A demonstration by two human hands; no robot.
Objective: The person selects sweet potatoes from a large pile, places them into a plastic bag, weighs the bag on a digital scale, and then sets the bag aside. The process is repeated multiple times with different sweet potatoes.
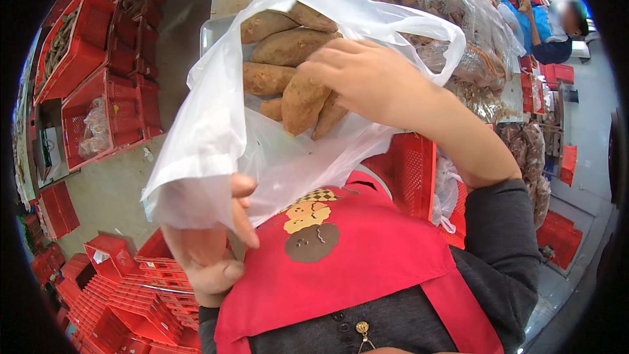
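A white translucent plastic carrier bag (pixel 216 123) gapes wide before me, with several brown sweet potatoes (pixel 290 46) inside. My right hand (pixel 363 78) reaches over the bag's right side, its fingers curled over the top of one sweet potato (pixel 305 105); part of the grip is hidden. My left hand (pixel 206 246) is at the bag's near left. The plastic drapes over its fingers, which hold up that side, while the thumb stays outside and apart. A clear tray edge (pixel 209 34) shows behind the bag.
Film-wrapped produce (pixel 471 59) lies on the table beyond the bag. A red crate (pixel 408 172) stands close at my right. Red crates hold goods (pixel 93 125) at left; stacked red crates (pixel 147 300) fill the lower left. Another person (pixel 545 29) is at the far right.
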